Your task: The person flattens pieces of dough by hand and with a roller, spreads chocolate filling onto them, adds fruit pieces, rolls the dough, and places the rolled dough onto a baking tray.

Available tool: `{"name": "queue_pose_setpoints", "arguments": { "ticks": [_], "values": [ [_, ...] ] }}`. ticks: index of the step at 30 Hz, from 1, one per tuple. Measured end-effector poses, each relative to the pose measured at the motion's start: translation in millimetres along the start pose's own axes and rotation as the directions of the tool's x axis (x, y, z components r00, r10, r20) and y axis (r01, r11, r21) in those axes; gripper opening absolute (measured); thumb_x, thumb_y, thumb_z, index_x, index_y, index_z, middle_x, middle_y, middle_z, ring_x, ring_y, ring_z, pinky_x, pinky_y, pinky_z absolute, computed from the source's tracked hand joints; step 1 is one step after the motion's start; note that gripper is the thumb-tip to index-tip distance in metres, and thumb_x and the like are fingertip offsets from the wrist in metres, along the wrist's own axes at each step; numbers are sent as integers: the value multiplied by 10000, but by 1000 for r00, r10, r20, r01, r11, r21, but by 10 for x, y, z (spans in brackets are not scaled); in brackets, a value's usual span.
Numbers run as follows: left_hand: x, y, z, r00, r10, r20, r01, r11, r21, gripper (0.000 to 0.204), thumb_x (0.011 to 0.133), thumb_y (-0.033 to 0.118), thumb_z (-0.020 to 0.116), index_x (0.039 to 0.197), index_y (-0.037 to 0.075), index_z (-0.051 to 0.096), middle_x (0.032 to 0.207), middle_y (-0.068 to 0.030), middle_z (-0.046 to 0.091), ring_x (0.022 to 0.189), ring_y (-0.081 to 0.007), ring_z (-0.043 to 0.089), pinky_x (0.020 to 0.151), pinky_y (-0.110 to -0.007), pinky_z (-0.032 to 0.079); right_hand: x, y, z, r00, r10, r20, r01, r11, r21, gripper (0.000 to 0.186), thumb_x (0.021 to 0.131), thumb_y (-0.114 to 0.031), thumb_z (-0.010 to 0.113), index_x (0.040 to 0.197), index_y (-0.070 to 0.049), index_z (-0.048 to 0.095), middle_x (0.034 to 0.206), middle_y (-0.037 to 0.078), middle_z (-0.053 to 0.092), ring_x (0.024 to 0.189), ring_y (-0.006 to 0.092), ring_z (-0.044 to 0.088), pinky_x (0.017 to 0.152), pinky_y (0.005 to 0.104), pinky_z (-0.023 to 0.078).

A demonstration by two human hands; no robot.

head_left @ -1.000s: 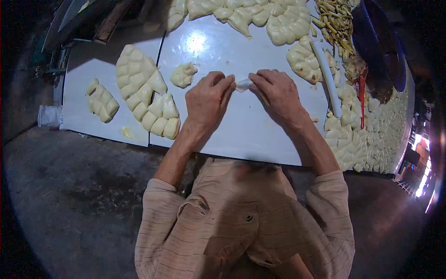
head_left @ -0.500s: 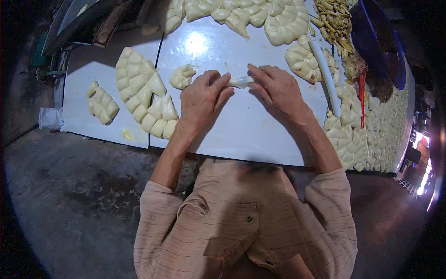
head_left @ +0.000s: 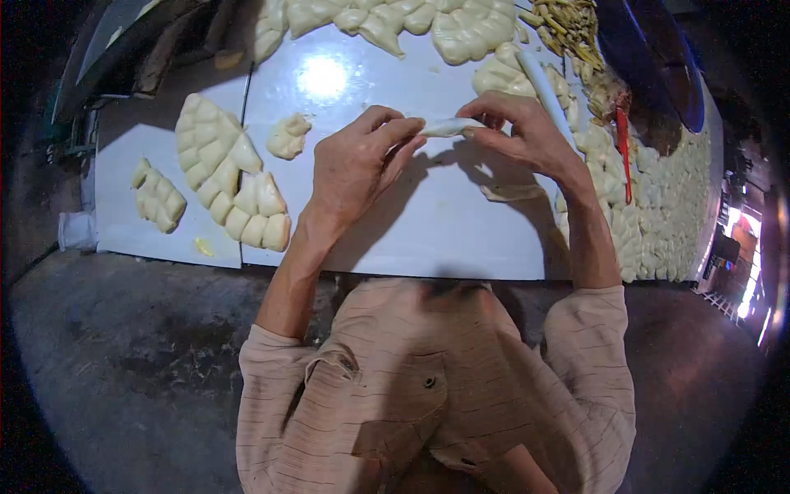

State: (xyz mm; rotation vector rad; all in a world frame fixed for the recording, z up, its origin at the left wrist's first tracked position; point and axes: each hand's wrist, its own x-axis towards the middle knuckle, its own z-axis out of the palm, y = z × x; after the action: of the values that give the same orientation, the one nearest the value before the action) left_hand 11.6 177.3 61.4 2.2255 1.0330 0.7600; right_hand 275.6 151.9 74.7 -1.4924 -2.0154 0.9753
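Between my two hands, a small rolled piece of pale dough [head_left: 447,128] is held up a little above the white tabletop. My left hand [head_left: 360,158] is closed, pinching its left end between thumb and fingertips. My right hand [head_left: 531,136] pinches the other end, its remaining fingers curled. Below my right wrist lies a thin, flat scrap of dough [head_left: 512,193] on the table. A small lump of dough [head_left: 289,136] rests left of my left hand. Beyond it lies a curved sheet of scored dough [head_left: 216,152], with a smaller scored piece [head_left: 158,198] farther left.
More dough [head_left: 387,20] lies along the far side. At right are a white rod [head_left: 545,89], yellowish strips [head_left: 568,29], a red long-handled tool [head_left: 623,152], a dark blue container [head_left: 658,58] and many small dough pieces [head_left: 666,218]. The white tabletop [head_left: 428,239] ends before my body.
Both hands have lifted the rolled dough off the tabletop, my right hand moving rightward. The flat scrap under my right wrist now shows. The whole view has shifted slightly.
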Motion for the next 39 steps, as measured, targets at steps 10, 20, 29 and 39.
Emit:
{"name": "queue_pose_setpoints", "arguments": {
  "ticks": [10,20,29,39],
  "values": [
    [-90,256,606,979,-87,187,86,996,16,244,876,180,739,1111,114,722,1094,-91,672,819,-273,711,708,-375,572,-759,147,116,989,97,-115,-120,970,-211,296,897,-185,660,1167,-65,681,1105,138,630,1031,319,636,883,425,516],
    [66,452,631,961,-25,275,33,999,-24,196,911,234,692,1073,132,736,1027,-54,701,830,-267,712,707,-378,573,-858,137,-204,961,261,-88,-261,965,12,258,853,-131,642,1080,-14,679,906,168,656,831,321,659,767,405,525],
    [-65,583,896,922,55,384,-62,998,6,264,888,310,700,1048,100,695,947,-73,647,819,-268,682,664,-403,561,-1343,137,-67,948,298,-109,-303,952,-38,395,910,-233,668,1242,-20,637,1148,161,638,1080,351,607,954,439,483],
    [-47,677,935,926,85,367,-133,985,108,328,820,252,761,1095,101,665,970,-34,634,905,-234,662,712,-386,562,-1470,277,-105,981,127,-147,-153,971,-185,416,848,-171,710,1230,-34,624,1143,167,617,1081,356,599,943,450,495]
  ]
}}
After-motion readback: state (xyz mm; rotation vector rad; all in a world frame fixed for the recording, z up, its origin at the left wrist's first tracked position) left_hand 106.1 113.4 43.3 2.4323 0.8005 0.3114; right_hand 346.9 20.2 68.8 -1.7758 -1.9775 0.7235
